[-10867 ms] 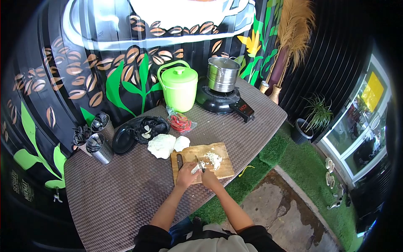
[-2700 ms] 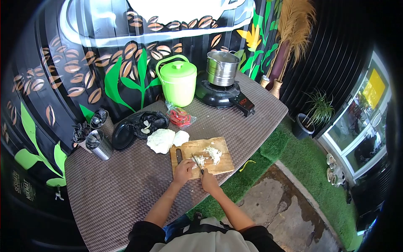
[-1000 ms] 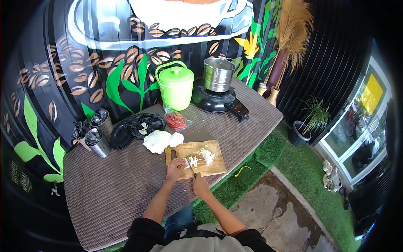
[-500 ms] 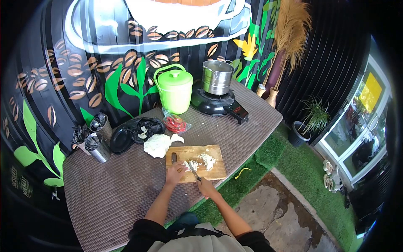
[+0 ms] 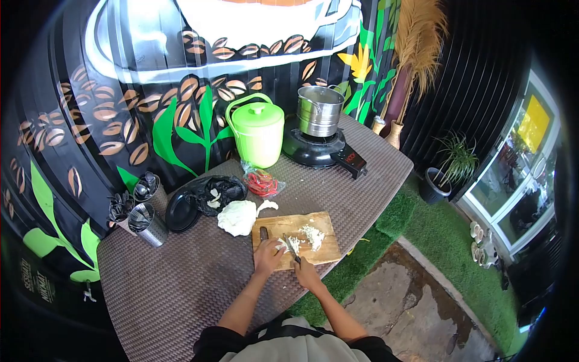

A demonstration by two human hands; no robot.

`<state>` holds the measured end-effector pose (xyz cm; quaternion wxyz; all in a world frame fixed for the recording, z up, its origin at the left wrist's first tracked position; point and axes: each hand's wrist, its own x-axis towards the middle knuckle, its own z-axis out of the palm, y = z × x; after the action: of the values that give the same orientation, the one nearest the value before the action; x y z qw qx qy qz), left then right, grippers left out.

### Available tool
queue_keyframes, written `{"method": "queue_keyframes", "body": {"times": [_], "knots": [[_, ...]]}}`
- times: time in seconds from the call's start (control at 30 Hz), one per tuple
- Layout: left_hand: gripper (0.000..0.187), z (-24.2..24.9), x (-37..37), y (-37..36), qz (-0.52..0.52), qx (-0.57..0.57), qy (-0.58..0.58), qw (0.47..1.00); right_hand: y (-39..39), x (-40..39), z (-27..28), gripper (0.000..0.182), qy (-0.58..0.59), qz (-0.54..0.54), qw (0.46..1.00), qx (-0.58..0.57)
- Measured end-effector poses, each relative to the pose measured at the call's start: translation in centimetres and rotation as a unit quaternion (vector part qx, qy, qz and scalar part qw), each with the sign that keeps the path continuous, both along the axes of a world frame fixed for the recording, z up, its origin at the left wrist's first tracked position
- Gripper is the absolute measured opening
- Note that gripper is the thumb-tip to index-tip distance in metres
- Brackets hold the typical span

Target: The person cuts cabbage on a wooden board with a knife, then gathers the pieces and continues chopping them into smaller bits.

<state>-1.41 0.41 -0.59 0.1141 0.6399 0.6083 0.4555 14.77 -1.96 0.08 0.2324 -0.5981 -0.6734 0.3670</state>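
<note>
Reference point: the wooden cutting board (image 5: pixel 280 223), flat at the near edge of the woven-pattern table (image 5: pixel 181 283).

Left hand (image 5: pixel 268 256): over the near-left part of the board, fingers bent, fingertips at a small white piece (image 5: pixel 281 244). The hand covers part of this piece; cannot tell how tightly it is gripped.

Right hand (image 5: pixel 307 274): at the board's near edge, closed around the handle of the knife (image 5: pixel 292 245). Blade lies over the board, angled away from the person, between the small white piece and a smaller heap of white shreds (image 5: pixel 295 244).

Larger heap of white shreds (image 5: pixel 313 236): on the board's right half.

Beyond the board's far-left corner: large pale leafy chunk (image 5: pixel 237 217); just beside it, a thin curved piece (image 5: pixel 266 206).

Farther beyond the board: clear bag of red items (image 5: pixel 263 183), lidded green bucket (image 5: pixel 258 136). Far and right of the board: black burner (image 5: pixel 312 149), steel pot (image 5: pixel 319 113) on top.

Left of the board, farther back: black plastic bag (image 5: pixel 226 192), black plates (image 5: pixel 182 211), perforated metal cutlery holder (image 5: pixel 149 228).
</note>
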Motion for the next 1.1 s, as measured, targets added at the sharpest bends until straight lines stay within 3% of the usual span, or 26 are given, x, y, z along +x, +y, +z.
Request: {"method": "queue_keyframes", "body": {"times": [0.17,0.37,0.6,0.63,0.7,0.73,0.8,0.9,1.1], "knots": [[0.020,0.5,-0.2,-0.2,-0.007,-0.013,-0.001,1.000,-1.2,-1.3,0.2,0.036,-0.028,-0.041,0.998,0.023],[0.020,0.4,-0.2,-0.2,-0.012,-0.026,-0.019,0.999,-1.5,-3.3,2.3,0.038,-0.125,-0.072,0.986,-0.085],[0.021,0.0,-0.7,-0.3,-0.010,-0.007,0.027,1.000,3.5,-2.0,0.7,0.041,-0.131,0.026,0.991,-0.007],[0.021,0.0,-0.7,-0.3,-0.017,-0.001,0.041,0.999,3.5,-2.0,2.8,0.041,-0.130,0.026,0.991,-0.006],[0.021,0.0,-0.7,-0.4,-0.025,0.005,0.056,0.998,2.7,-1.9,6.2,0.040,-0.059,0.010,0.984,-0.170],[0.021,0.0,-0.7,-0.4,-0.021,-0.006,0.054,0.998,2.3,-1.8,5.1,0.040,-0.058,0.009,0.984,-0.170],[0.021,0.1,-0.5,-0.4,-0.018,-0.016,0.051,0.998,1.0,-1.6,1.8,0.037,-0.099,0.015,0.995,-0.027],[0.022,0.1,-0.6,-0.8,-0.010,-0.009,0.051,0.999,-1.3,-2.8,1.5,0.035,-0.160,-0.046,0.986,-0.017],[0.026,-0.1,-0.4,-0.8,-0.023,-0.007,0.048,0.999,0.8,-3.7,0.9,0.036,-0.161,-0.037,0.986,-0.016]]}}
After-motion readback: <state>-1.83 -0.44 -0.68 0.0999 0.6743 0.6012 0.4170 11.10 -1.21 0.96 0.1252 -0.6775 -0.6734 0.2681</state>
